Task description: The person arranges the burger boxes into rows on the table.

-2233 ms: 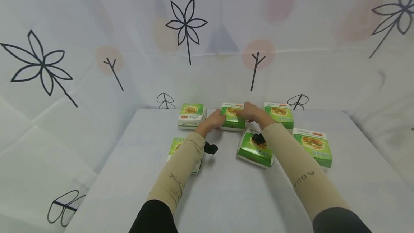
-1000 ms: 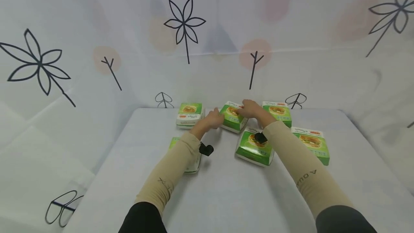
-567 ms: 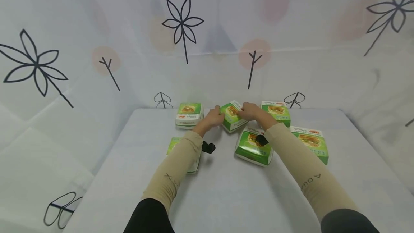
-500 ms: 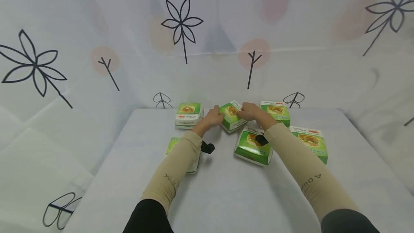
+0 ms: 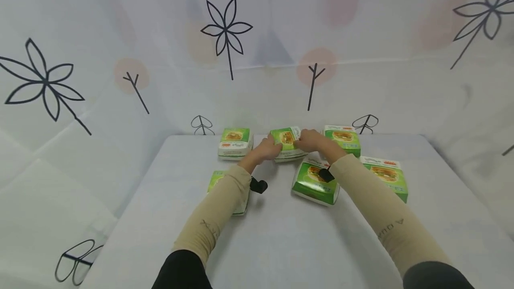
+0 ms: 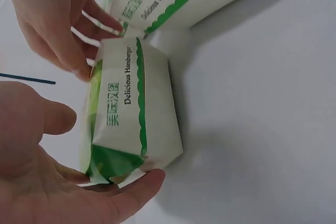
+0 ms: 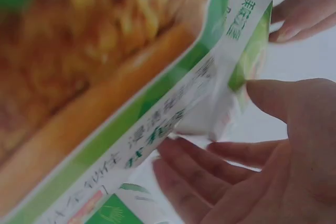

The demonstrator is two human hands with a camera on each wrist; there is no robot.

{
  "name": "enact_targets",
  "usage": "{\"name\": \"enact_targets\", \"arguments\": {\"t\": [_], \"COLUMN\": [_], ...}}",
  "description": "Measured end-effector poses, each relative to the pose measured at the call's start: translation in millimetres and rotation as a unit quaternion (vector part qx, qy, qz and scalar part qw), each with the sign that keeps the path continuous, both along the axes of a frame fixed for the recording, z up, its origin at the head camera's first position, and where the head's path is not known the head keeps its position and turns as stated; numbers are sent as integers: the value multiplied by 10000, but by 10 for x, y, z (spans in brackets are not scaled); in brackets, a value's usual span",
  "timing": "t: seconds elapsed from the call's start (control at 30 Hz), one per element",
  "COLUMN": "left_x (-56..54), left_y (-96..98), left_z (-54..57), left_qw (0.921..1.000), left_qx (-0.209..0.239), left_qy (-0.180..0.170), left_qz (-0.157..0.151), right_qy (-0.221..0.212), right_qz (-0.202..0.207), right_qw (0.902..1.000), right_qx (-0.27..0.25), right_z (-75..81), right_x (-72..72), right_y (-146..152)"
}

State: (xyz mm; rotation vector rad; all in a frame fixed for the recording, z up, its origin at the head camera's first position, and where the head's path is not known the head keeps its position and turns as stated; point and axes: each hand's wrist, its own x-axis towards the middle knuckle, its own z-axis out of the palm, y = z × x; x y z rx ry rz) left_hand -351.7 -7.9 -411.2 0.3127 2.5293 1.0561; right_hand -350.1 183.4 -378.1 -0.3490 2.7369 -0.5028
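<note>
A green and white hamburger box [image 5: 287, 139] with a burger picture on its lid sits between both hands at the back middle of the table. My left hand [image 5: 267, 148] grips its left end; in the left wrist view, the fingers lie at the lower corner of the held box [image 6: 123, 108] and the thumb is over the lid side. The right hand [image 5: 311, 141] holds the opposite end. In the right wrist view, the right hand [image 7: 283, 166] has its thumb at the lid edge and fingers below, while a nearer box [image 7: 115, 93] hides part of the held one.
Similar boxes stand around: one back left [image 5: 234, 142], one back right [image 5: 343, 139], one front right [image 5: 387, 177], and a skewed one [image 5: 315, 184] under the right wrist. The left forearm partly covers another box [image 5: 217, 177]. A patterned white cloth [image 5: 257, 92] rises behind the table.
Between my hands the hamburger box has turned clockwise as seen from above. Its white lid strip has swung from the back to the right side. The other boxes keep their places.
</note>
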Motion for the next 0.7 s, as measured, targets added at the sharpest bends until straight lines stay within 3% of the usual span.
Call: {"name": "enact_targets", "arguments": {"t": [0.2, 0.5, 0.7], "left_x": [-25, 45, 38], "left_y": [-33, 0, -20], "left_z": [6, 5, -35], "left_qw": [9999, 9995, 9997], "left_qx": [-84, -133, 8], "left_qy": [-66, -279, -223], "left_qz": [-6, -8, 85], "right_qy": [-70, 317, 339], "right_qz": [-77, 181, 310], "right_qw": [9998, 9987, 9987], "right_qx": [152, -346, -237], "right_z": [52, 33, -49], "right_x": [52, -149, -189], "right_y": [-2, 84, 53]}}
